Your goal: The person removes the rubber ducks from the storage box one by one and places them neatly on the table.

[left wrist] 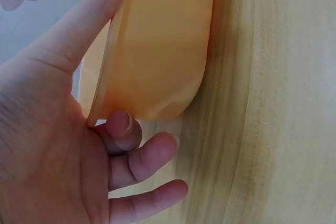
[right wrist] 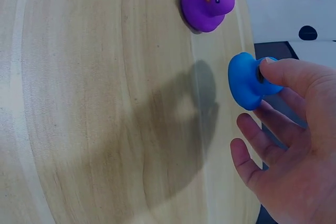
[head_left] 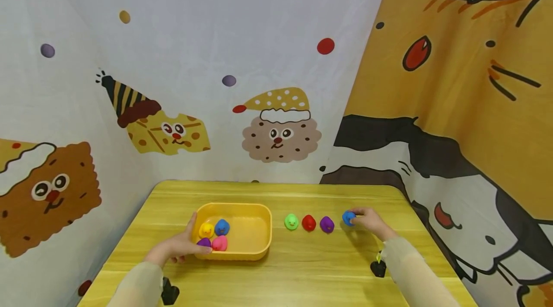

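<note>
My left hand (head_left: 174, 245) holds the near left corner of a yellow plastic basin (head_left: 255, 255), its thumb lying along the rim in the left wrist view. In the basin's left part sit a yellow rubber duck (head_left: 206, 230), a blue one (head_left: 222, 227), a pink one (head_left: 220, 243) and a purple one (head_left: 204, 242), partly hidden by the thumb. My right hand (head_left: 371, 222) pinches another blue rubber duck (right wrist: 245, 81) between thumb and fingers. Left of it stand a green duck (head_left: 291, 222), a red duck (head_left: 308, 223) and a purple duck (right wrist: 207, 6) in a row.
The wood-grain table (head_left: 302, 283) carries everything. A printed cloth (head_left: 276, 23) with cartoon figures hangs behind it and along the sides. Black wrist-worn pieces (head_left: 170, 291) show beneath the sleeves. The right hand casts a shadow on the table in the right wrist view.
</note>
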A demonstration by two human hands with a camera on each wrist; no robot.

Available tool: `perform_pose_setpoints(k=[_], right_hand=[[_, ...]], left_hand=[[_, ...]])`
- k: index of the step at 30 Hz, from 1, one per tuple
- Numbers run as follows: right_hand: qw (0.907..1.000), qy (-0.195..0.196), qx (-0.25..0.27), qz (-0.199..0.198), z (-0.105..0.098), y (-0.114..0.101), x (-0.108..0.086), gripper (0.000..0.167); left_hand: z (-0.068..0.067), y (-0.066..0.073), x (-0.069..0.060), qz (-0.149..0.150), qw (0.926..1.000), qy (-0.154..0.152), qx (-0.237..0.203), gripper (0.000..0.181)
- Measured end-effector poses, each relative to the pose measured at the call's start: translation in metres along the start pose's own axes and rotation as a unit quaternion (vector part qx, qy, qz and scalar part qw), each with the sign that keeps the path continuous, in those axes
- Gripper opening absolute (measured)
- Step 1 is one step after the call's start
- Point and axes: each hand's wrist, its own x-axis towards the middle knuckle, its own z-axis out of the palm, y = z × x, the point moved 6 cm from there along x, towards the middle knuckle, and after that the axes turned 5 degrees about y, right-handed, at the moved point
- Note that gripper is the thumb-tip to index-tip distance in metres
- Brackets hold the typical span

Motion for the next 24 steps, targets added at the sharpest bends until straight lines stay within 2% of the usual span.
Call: perform_pose_setpoints(k=[16, 24], right_hand=[[0.9999, -0.001, 0.005, 0.012, 0.011, 0.01, -0.001, 0.035], [0.9999, -0.005, 0.008, 0.005, 0.014, 0.009, -0.001, 0.034]], left_hand=[[0.0, 0.004, -0.001, -0.002, 0.9997, -0.021, -0.008, 0.129], [0.0, 0.002, 0.0, -0.008, 0.9998, -0.012, -0.013, 0.128]])
